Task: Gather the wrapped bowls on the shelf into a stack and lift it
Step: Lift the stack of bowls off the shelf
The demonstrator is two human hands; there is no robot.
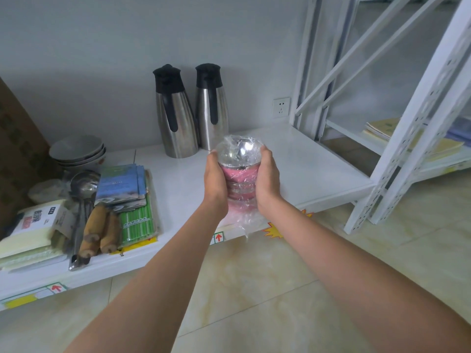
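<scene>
Head view | left hand (216,179), right hand (267,178) clasp plastic-wrapped stack of bowls (239,169) | pink sides, shiny steel top

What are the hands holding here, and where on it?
Both hands, left and right, clasp the stack of wrapped bowls by its opposite sides.

I can see red up arrows on stickers (218,237) along the shelf (178,189) edge. The words on the packets (40,217) are too blurry to read.
</scene>
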